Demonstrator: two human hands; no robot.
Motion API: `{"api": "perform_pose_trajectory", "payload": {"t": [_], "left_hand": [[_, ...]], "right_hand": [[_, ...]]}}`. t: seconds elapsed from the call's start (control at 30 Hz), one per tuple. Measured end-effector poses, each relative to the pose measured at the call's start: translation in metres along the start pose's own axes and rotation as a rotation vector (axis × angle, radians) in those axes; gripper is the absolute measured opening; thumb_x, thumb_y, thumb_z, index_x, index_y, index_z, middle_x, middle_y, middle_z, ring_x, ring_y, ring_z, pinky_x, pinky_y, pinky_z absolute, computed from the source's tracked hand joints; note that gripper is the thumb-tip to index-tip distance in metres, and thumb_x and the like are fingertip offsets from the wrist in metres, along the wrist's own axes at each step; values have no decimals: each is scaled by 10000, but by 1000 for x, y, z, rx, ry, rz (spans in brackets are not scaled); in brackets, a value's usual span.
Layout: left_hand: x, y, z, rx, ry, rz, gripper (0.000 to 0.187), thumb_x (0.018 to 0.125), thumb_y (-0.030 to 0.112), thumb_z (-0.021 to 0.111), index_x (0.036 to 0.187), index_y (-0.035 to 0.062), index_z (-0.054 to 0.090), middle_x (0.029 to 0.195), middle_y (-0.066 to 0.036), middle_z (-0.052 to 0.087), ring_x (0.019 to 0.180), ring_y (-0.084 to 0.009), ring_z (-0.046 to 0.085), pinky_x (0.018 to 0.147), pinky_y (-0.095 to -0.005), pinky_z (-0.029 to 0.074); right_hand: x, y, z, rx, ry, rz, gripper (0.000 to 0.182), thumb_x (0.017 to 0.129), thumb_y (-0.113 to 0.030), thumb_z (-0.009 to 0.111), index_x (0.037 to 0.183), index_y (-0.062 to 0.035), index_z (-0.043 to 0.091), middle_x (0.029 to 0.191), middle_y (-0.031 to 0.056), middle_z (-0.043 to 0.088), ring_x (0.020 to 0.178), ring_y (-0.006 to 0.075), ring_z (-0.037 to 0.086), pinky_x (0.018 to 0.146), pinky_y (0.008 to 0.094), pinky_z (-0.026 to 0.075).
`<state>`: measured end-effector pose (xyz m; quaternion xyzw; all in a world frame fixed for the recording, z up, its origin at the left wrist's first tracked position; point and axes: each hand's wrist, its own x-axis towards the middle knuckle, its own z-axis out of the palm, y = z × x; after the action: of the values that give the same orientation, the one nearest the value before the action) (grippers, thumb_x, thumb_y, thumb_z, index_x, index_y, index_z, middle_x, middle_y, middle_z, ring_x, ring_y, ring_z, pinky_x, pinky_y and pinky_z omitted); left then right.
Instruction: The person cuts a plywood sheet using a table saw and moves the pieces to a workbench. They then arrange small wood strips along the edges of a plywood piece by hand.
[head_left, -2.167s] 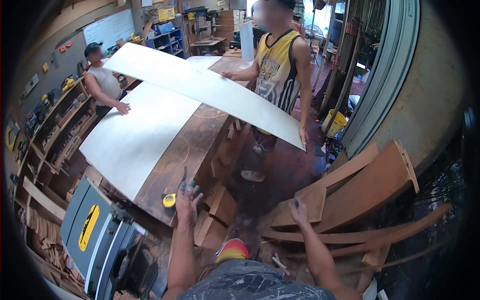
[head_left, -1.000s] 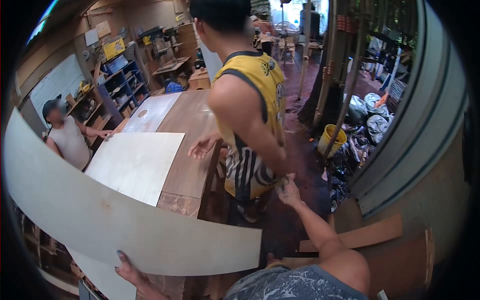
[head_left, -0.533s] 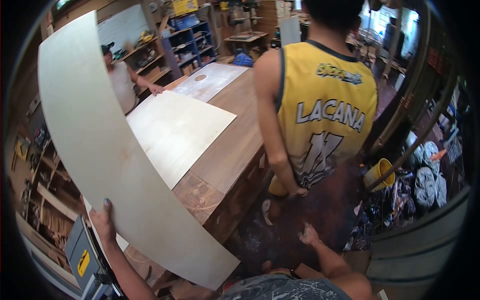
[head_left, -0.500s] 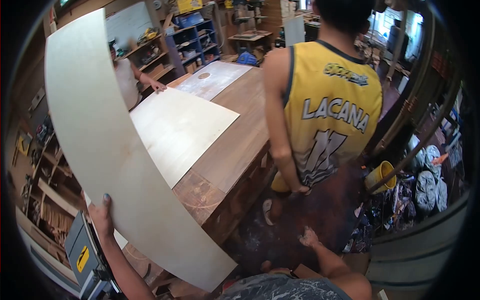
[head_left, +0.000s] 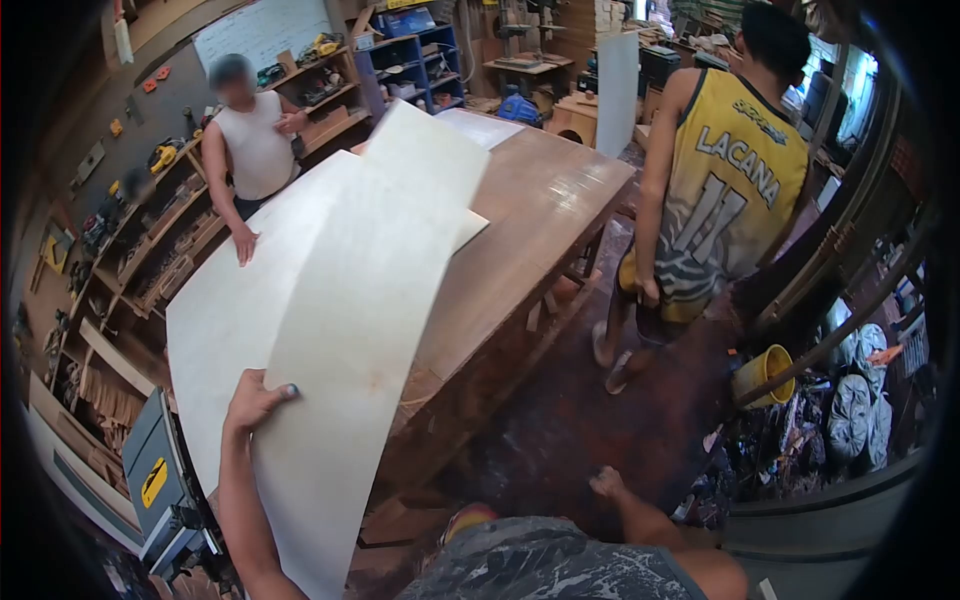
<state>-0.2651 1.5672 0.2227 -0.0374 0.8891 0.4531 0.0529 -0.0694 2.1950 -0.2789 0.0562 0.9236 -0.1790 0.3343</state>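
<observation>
Narrow pale panel [head_left: 365,320], frame centre, its left edge clamped in the left hand [head_left: 256,402]; swung rightward from upper left, it now extends over the wide sheet [head_left: 235,300] on the worktable [head_left: 530,225]. Right hand [head_left: 607,483], lower right, appears empty; finger closure cannot be told.

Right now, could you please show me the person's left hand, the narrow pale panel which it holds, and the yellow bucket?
Left hand [head_left: 256,402]: head view, on the middle of the hand.
Narrow pale panel [head_left: 352,320]: head view, on its broad face, around mid-length.
Yellow bucket [head_left: 757,374]: head view, on its side.
</observation>
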Motion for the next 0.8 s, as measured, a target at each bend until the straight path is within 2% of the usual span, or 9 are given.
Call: {"api": "perform_pose_trajectory", "payload": {"t": [0.03,0.3,0.4,0.5,0.6,0.67,0.7,0.73,0.8], "left_hand": [[8,-1,14,16,-47,5,384,810,255,866,964,-75,747,831,-105,747,714,-164,696,652,-336,575],[152,-32,95,81,-372,-6,481,737,340,926,870,-78,730,724,-60,690,611,-119,589,569,-334,487],[227,-34,134,237,-426,-55,503,740,360,925,880,-81,728,740,-70,697,662,-125,609,627,-339,502],[277,3,169,99,-459,-36,548,735,368,926,942,-99,726,803,-102,715,756,-161,636,705,-352,513],[344,20,201,314,-480,-67,600,742,381,915,1050,-97,725,943,-148,745,888,-215,677,805,-367,531],[371,30,220,279,-527,-54,762,739,440,888,1203,-118,654,1104,-220,722,1030,-311,684,909,-405,530],[386,35,230,260,-543,-42,846,737,469,874,1279,-129,619,1184,-255,711,1100,-360,687,961,-423,529],[402,31,244,208,-541,1,784,751,456,872,1246,-109,649,1167,-248,721,1087,-348,696,961,-415,532],[428,19,268,109,-532,82,661,777,429,869,1180,-71,711,1134,-233,741,1059,-325,714,960,-399,538]], "right_hand": [[-25,-37,-34,341,83,178,571,850,-371,708,1345,-93,645,1306,227,667,1227,397,621,1040,439,509],[27,-10,0,454,167,127,551,860,-426,683,1305,-101,666,1290,215,677,1234,404,620,1031,441,514],[46,20,5,421,219,164,535,875,-453,671,1284,-108,680,1288,236,669,1232,423,615,1024,452,512],[56,54,-14,402,182,252,528,867,-431,679,1261,-79,681,1260,249,676,1208,430,628,1000,470,521],[30,62,-75,72,127,219,522,852,-399,691,1220,-28,679,1203,259,694,1165,430,650,974,486,530],[34,62,-96,62,249,236,473,863,-382,675,1175,-27,695,1103,226,724,1077,431,676,916,495,546],[55,73,-105,208,398,294,430,879,-377,656,1145,-44,713,1024,192,748,1004,434,696,866,500,558],[63,74,-114,355,546,351,392,896,-371,636,1115,-61,731,945,157,771,931,436,715,816,505,571],[82,69,-149,514,530,311,493,873,-354,663,1194,20,664,1088,245,721,1050,441,682,911,484,550]]}}
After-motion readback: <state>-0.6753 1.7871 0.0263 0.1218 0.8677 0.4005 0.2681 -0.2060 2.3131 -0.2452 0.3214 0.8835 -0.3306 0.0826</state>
